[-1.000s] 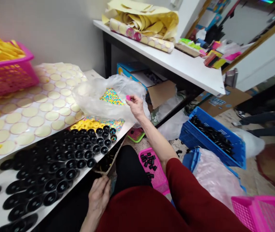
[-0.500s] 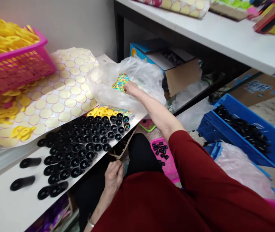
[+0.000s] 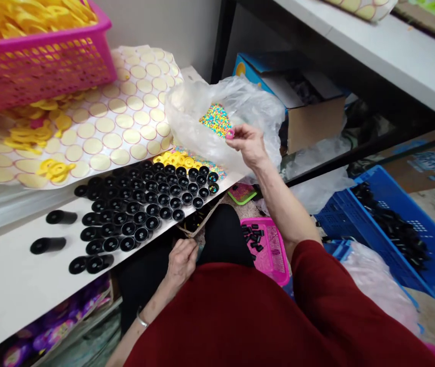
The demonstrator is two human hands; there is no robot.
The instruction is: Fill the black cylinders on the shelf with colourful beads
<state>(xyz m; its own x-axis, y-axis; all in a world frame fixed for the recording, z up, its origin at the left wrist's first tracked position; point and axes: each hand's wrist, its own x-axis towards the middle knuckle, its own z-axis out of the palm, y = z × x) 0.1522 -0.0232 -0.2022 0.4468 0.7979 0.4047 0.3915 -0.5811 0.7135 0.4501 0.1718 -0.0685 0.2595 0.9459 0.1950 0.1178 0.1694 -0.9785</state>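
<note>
My right hand (image 3: 248, 145) pinches a small pink cup (image 3: 230, 134) between thumb and fingers, just over the right edge of a heap of small multicoloured beads (image 3: 216, 120). The beads lie in a crumpled clear plastic bag (image 3: 190, 104) at the far end of the white table. My left hand (image 3: 182, 260) rests closed on my lap, and nothing shows in its fingers. Between the hands and the wall, several black tubes (image 3: 140, 217) stand upright in rows, open ends up. Beads show inside a tube (image 3: 213, 188) at the right end.
Yellow plastic pieces (image 3: 179, 159) lie behind the tubes. A pink basket (image 3: 99, 56) of yellow parts sits on a sticker sheet (image 3: 117, 105). On the floor are a pink tray (image 3: 278, 250) with black pieces and a blue crate (image 3: 431, 229). A white shelf (image 3: 393, 56) overhangs the right.
My right hand has drawn back from the beads, lifting the pink cup into sight. The view has shifted so the table appears higher and farther right. My left hand stays on my lap.
</note>
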